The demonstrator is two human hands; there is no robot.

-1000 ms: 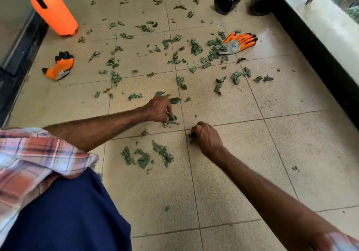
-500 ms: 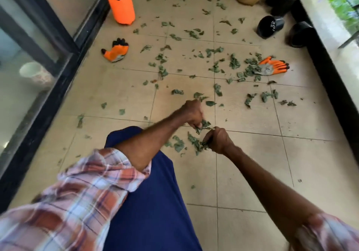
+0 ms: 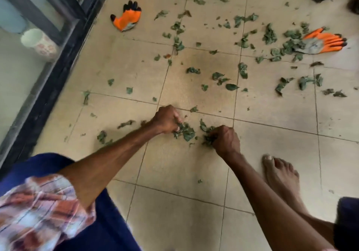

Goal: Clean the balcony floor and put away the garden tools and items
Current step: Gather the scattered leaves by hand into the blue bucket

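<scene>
Beige floor tiles (image 3: 272, 153) carry thin dark grout lines and scattered green leaves (image 3: 242, 70). The glove at upper left (image 3: 127, 18) is orange with black tips; the glove at right (image 3: 322, 43) is orange with a grey palm. The sleeve (image 3: 38, 208) is pink, rust and white plaid, the trousers (image 3: 108, 231) navy.

Left hand (image 3: 167, 119) and right hand (image 3: 226, 141) bare, forearms bare well back from the grip. Left sleeve (image 3: 42, 206): plaid shirt, whitish with orange-red and dark lines, bunched in a thick cuff near the elbow, far behind the grip. Navy trousers (image 3: 108, 227) below that arm. Same navy cloth on right leg (image 3: 347, 217). Right foot (image 3: 279, 173) bare, just behind the right-hand grip.
</scene>
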